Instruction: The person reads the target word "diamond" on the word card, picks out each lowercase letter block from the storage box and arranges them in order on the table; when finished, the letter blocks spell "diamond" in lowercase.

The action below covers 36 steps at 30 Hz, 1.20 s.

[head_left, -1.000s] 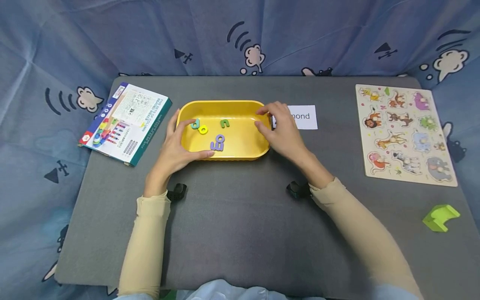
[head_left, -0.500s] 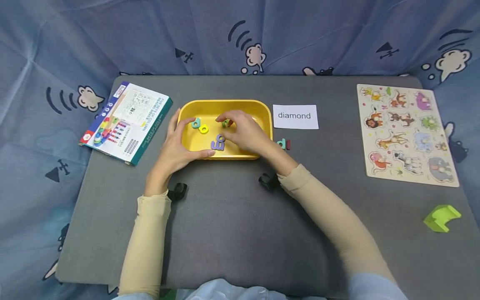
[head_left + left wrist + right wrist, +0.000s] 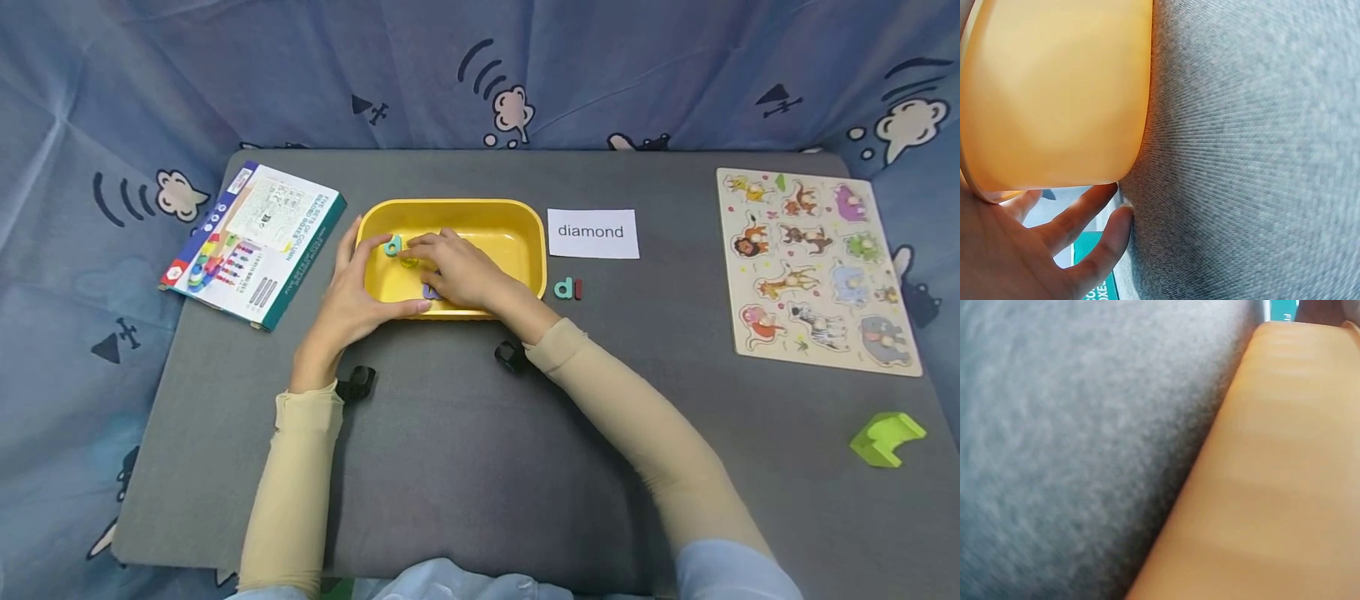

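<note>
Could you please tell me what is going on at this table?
A person's left hand grips a yellow tray, while the right hand is inside it, over small letters; whether it pinches one is hidden. Outside, a teal d and a red piece lie beside the tray, near a card reading "diamond".

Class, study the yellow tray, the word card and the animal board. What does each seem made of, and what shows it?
Tray: probably plastic, smooth with a slight sheen; its one-piece walls have rounded corners.
Card: likely paper, matt white, lying flat with crisp dark print.
Board: perhaps wood, matt and pale tan, with coloured pictures; no clear grain shows, so cardboard is possible.
</note>
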### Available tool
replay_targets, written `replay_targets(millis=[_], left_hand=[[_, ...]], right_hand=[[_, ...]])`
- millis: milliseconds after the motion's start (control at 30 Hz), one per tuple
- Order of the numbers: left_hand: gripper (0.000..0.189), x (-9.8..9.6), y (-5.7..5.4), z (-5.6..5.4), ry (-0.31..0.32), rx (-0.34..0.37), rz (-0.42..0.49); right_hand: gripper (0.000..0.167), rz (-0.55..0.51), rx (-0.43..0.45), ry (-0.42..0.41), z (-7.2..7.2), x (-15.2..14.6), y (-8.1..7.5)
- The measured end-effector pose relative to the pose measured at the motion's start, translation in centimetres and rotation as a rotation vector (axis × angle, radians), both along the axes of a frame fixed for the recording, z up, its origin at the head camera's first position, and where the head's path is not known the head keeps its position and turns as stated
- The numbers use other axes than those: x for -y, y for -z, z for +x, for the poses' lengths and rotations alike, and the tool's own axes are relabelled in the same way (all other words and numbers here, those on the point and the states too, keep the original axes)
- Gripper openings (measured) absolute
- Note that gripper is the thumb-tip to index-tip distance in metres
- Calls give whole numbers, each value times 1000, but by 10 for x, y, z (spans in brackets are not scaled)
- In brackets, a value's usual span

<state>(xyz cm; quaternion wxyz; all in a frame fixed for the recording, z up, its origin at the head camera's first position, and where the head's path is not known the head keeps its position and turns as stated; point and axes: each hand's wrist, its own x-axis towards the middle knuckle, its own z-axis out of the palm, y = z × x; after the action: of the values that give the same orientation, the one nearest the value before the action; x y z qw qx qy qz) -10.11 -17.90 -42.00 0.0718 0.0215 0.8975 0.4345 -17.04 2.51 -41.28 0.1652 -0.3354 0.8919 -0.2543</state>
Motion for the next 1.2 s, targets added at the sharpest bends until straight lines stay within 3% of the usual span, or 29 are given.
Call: replay_targets(millis=[267,433,633,833,967,1200], left_hand=[[102,0,-1,1,-5,5,2],[101,-1,-1,1,-3,7,-2],[101,-1,0,1,-6,7,-3],[101,-1,1,1,-11,9,-9],[102,-1,2,1,-10,3,-6],[102,-2,0,1,-14,-7,-3]], right_hand=[[14,-22,-31,63,2,0,-1],[8,-11,-34,85,4,-2,-1],[13,-124,12,162,9,-10,-8],[38,-202,31,186,18,-28,-22],[32,-273,-23,191,25,-46,-31],[35,-449,-152,238,34,-87,-39]])
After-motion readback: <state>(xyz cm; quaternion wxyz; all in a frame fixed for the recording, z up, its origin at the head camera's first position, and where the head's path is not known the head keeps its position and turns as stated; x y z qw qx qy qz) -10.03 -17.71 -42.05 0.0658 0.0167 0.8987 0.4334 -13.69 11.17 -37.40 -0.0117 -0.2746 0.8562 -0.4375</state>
